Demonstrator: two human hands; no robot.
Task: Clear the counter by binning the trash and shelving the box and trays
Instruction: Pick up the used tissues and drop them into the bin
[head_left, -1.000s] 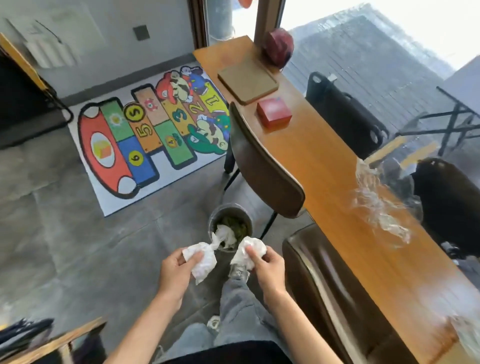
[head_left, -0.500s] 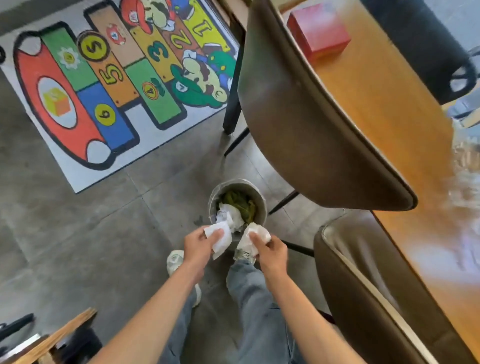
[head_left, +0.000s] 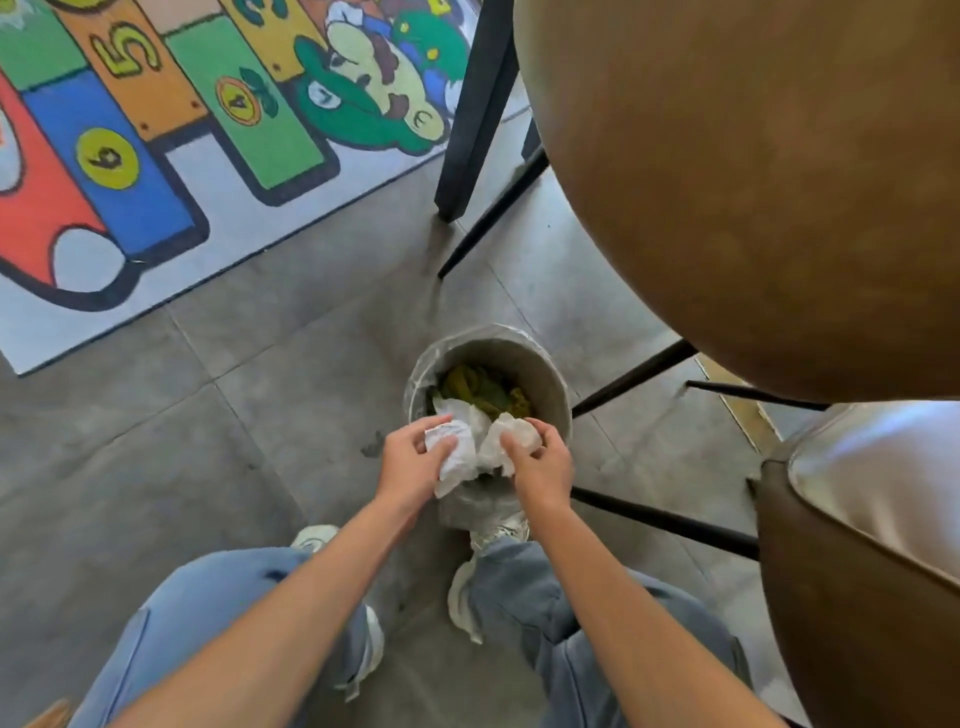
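Holding, left hand (head_left: 410, 457): fingers are curling round a crumpled white tissue (head_left: 454, 449), over the bin's near rim.
Right hand (head_left: 540, 460): is pinching a second tissue wad (head_left: 511, 434), seemingly touching the first.
Bin (head_left: 540, 364): is standing on grey floor tiles (head_left: 208, 415), holding greenish scraps.
Room: brown chairs (head_left: 753, 182) are crowding right; hopscotch rug (head_left: 156, 130) is lying upper left.

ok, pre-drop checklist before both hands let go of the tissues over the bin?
1. Left hand grips a crumpled tissue: ok.
2. Right hand grips the other tissue: ok.
3. Both tissues above the bin opening: ok, at its near rim.
4. Bin has room: ok, green and white trash lies low inside.
5. Bin upright on the floor: ok.
6. Counter cleared, box and trays shelved: cannot tell, out of view.
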